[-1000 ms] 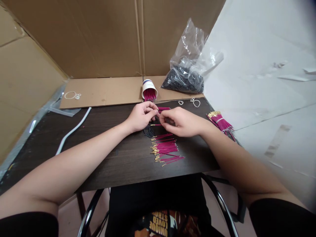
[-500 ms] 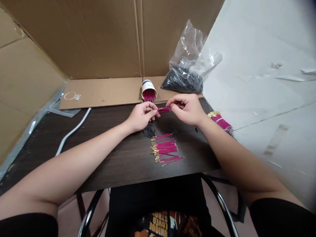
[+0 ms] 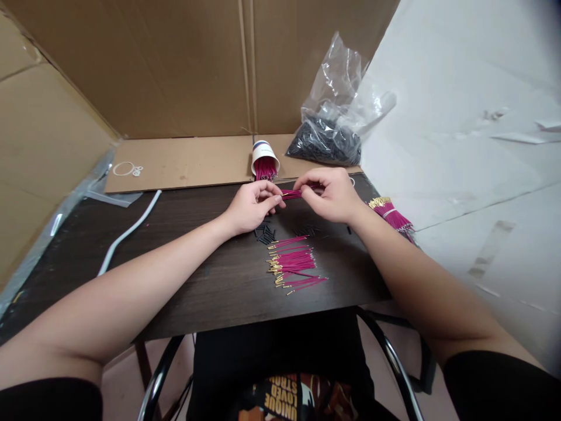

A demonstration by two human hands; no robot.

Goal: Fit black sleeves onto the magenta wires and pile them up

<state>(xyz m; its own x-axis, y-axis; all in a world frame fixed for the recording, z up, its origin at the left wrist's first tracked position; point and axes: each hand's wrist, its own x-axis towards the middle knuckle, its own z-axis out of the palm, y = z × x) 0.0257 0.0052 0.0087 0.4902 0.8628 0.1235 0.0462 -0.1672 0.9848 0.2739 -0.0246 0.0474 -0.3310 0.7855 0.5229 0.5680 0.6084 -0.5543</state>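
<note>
My left hand (image 3: 253,204) is closed round a small bunch of magenta wires (image 3: 293,193) that sticks out to the right. My right hand (image 3: 333,193) pinches the free ends of that bunch. Both hands hover over the far middle of a dark wooden table (image 3: 197,275). Just below them lie a few short black sleeves (image 3: 265,234) and a pile of magenta wires with gold tips (image 3: 293,262). A paper cup (image 3: 264,159) lying on its side holds more magenta wires behind my hands.
A tied bundle of magenta wires (image 3: 391,214) lies at the table's right edge. A clear bag of black pieces (image 3: 329,137) sits at the back right on cardboard (image 3: 184,164). A white tube (image 3: 129,231) crosses the left side. Cardboard walls enclose the back and left.
My right hand rose from the table near the loose wires up to the bunch held in my left hand, and now pinches its ends. My left hand stayed put.
</note>
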